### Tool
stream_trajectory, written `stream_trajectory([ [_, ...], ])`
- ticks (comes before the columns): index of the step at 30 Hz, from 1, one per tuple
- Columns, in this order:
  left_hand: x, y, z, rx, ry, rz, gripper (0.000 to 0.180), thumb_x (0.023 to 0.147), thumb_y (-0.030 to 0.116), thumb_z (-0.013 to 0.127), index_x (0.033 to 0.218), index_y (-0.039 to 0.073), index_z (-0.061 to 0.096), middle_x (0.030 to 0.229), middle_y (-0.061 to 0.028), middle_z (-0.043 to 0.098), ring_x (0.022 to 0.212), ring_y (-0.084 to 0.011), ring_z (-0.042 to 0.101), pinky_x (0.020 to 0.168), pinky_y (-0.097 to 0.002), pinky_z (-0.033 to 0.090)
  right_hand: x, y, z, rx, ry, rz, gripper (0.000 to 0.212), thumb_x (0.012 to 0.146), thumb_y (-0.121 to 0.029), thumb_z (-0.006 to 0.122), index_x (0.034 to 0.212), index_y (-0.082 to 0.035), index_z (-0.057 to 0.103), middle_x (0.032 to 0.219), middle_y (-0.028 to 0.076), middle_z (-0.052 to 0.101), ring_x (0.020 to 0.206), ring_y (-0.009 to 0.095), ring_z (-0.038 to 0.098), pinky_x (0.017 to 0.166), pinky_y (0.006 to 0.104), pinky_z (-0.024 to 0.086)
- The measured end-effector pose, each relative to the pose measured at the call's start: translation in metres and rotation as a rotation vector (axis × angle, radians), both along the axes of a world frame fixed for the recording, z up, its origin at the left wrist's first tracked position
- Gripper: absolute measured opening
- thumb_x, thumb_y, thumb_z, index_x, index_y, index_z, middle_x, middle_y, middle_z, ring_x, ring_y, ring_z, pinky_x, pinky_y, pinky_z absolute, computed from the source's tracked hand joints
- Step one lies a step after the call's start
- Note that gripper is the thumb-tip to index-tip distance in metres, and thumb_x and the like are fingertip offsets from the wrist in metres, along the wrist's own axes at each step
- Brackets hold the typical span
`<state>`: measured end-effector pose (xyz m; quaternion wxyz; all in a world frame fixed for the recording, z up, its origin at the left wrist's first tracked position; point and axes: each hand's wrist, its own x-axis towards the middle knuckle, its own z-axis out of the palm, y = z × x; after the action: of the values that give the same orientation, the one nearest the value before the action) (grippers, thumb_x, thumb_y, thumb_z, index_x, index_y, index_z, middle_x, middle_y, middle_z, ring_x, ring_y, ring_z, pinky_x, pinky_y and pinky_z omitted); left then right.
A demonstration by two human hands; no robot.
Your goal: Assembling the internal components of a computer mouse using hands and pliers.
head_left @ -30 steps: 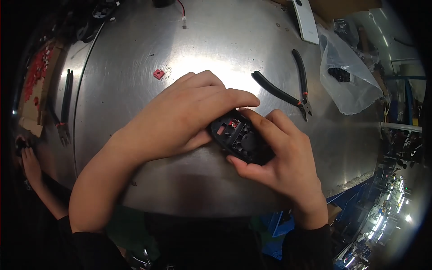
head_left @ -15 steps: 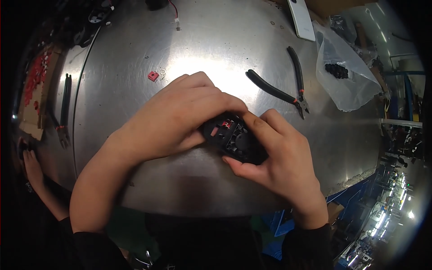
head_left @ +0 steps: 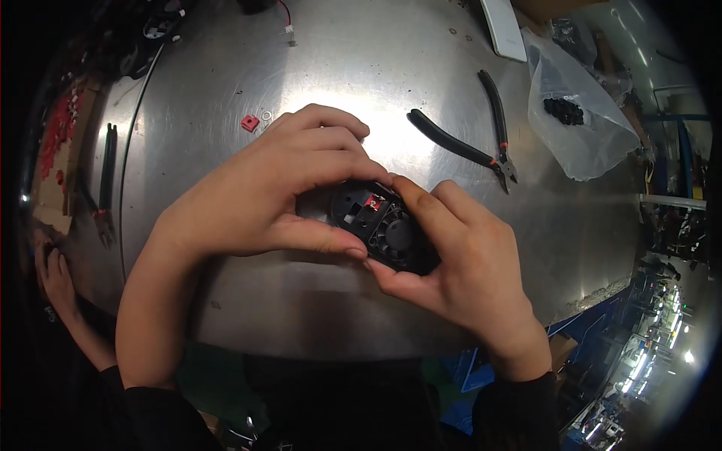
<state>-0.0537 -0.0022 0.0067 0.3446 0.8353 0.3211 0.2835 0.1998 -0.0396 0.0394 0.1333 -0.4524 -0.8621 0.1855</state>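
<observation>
Between my hands, above the metal table, is a black oval plastic housing (head_left: 359,219) with a small round fan (head_left: 395,234) and a red part set into it. My right hand (head_left: 470,252) wraps its right end, thumb along the near edge and index finger over the far edge. The left end is gripped by my left hand (head_left: 282,184), thumb tip at the near edge and fingers at the far edge. Beyond my left hand lie a loose red square piece (head_left: 250,122) and a small pale ring (head_left: 267,116). The housing's underside is hidden.
Black-handled cutting pliers (head_left: 462,143) lie open at the right, beside a clear bag (head_left: 583,146) with small black parts. A white phone (head_left: 502,30) rests at the far right. Another pair of pliers (head_left: 105,188), red pieces in a cardboard box (head_left: 56,203) and another person's hand (head_left: 56,282) are at left.
My left thumb has come out from behind the housing to its near edge, and the left hand has shifted slightly left. More of the housing's face shows. My right hand keeps its grip.
</observation>
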Motion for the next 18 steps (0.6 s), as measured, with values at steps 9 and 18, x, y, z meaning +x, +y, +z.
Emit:
stream_trajectory([
  [9, 0.002, -0.001, 0.003, 0.011, 0.041, -0.002, 0.065, 0.067, 0.032, 0.098, 0.123, 0.008, 0.075, 0.129, -0.0120, 0.067, 0.135, -0.0309, 0.054, 0.110, -0.0437, 0.043, 0.007, 0.008, 0.001, -0.018, -0.009, 0.017, 0.066, 0.076, -0.039, 0.086, 0.131, -0.007, 0.069, 0.091, 0.008, 0.059, 0.078, 0.027, 0.066, 0.065, 0.0407, 0.055],
  [18, 0.005, -0.006, 0.003, -0.026, 0.048, 0.033, 0.069, 0.067, 0.029, 0.098, 0.127, 0.009, 0.070, 0.129, -0.0104, 0.066, 0.129, -0.0301, 0.057, 0.109, -0.0426, 0.042, 0.007, 0.010, 0.000, 0.060, -0.013, 0.073, 0.065, 0.073, -0.037, 0.086, 0.128, -0.006, 0.069, 0.090, 0.009, 0.059, 0.083, 0.028, 0.063, 0.072, 0.0414, 0.055],
])
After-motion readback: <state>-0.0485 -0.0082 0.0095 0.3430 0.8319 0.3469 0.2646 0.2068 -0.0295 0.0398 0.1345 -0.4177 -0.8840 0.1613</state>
